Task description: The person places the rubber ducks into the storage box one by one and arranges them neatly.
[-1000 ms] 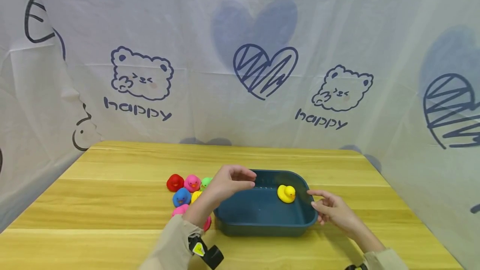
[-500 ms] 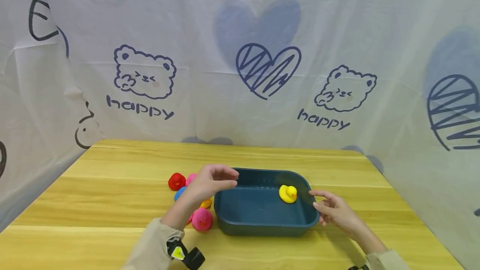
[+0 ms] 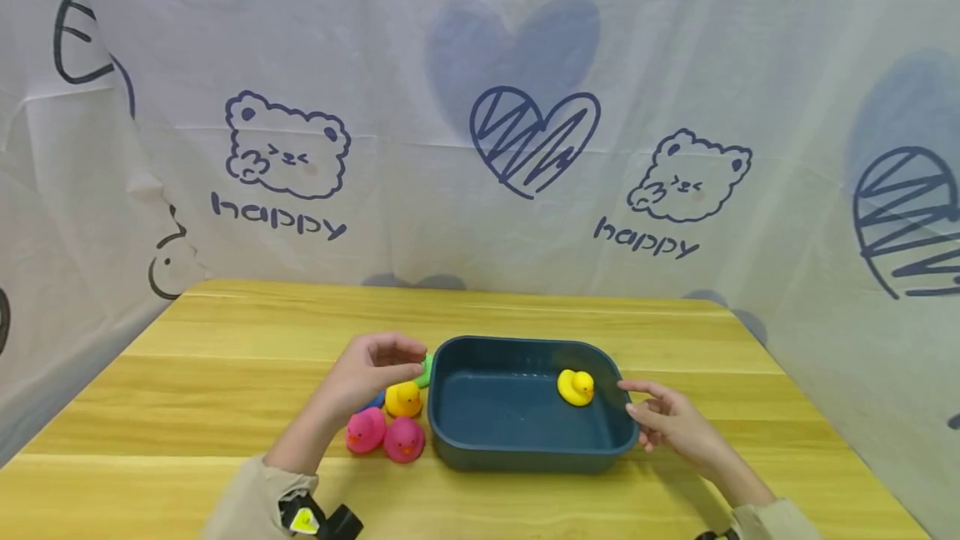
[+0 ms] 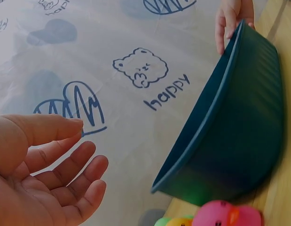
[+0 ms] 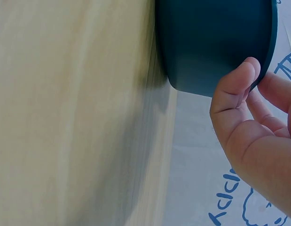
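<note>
A dark teal plastic basin (image 3: pixel 532 458) stands on the table, with one yellow rubber duck (image 3: pixel 575 388) inside near its right end. My right hand (image 3: pixel 671 423) pinches the basin's right rim, thumb outside and a finger over the edge, as the right wrist view shows. Left of the basin, my left hand (image 3: pixel 375 369) hovers above the other rubber ducks, fingers loosely bent and holding nothing. Below it I see a yellow-orange duck (image 3: pixel 403 400), a pink duck (image 3: pixel 365 430) and a magenta duck (image 3: pixel 404 440). A green duck (image 3: pixel 427 372) and a blue duck (image 3: pixel 375 401) are partly covered by the hand.
The wood-grain table (image 3: pixel 247 340) extends on both sides of the basin. A pale printed cloth (image 3: pixel 420 215) hangs behind and along the sides. The duck cluster sits close against the basin's left wall.
My left hand has moved left, from over the basin's left end to above the duck cluster. The right hand stays at the rim, and the yellow duck stays in the basin.
</note>
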Demonstrator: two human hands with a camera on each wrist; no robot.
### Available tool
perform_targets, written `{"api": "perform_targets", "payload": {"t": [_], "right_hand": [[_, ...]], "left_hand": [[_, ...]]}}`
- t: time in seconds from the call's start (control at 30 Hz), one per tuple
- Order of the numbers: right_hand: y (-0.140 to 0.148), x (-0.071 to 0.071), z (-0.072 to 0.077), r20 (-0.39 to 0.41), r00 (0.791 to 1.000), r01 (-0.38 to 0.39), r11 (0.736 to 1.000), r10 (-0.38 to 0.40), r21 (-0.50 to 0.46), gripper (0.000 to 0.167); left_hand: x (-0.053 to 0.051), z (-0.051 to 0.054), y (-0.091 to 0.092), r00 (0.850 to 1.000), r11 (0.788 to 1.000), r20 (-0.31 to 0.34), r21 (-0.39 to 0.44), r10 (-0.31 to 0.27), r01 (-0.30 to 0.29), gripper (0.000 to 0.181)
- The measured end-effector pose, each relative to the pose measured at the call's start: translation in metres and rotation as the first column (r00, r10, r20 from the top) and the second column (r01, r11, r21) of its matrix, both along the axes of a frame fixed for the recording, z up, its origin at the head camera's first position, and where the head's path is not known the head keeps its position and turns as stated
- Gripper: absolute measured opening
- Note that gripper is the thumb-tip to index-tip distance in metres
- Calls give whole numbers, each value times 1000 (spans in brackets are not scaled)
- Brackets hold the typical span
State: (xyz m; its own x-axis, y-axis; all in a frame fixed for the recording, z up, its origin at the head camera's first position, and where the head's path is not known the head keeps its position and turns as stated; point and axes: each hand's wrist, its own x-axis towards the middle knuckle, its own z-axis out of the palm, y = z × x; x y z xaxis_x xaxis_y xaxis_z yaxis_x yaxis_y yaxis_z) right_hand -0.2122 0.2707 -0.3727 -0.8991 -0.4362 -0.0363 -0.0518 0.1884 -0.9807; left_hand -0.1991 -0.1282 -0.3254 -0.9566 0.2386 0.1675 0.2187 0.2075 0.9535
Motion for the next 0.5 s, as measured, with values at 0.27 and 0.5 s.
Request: {"api": "perform_targets", "payload": {"t": [0.27, 0.5], "right_hand": [[-1, -1, 0, -2, 1000, -3, 1000, 3, 3, 48], [-1, -1, 0, 2, 1000, 5, 1000, -5, 11, 48]], "left_hand": [[9, -3, -18, 999, 999, 11, -36, 33, -32, 24], [14, -8, -35, 998, 999, 51, -13, 33, -32, 26]]}}
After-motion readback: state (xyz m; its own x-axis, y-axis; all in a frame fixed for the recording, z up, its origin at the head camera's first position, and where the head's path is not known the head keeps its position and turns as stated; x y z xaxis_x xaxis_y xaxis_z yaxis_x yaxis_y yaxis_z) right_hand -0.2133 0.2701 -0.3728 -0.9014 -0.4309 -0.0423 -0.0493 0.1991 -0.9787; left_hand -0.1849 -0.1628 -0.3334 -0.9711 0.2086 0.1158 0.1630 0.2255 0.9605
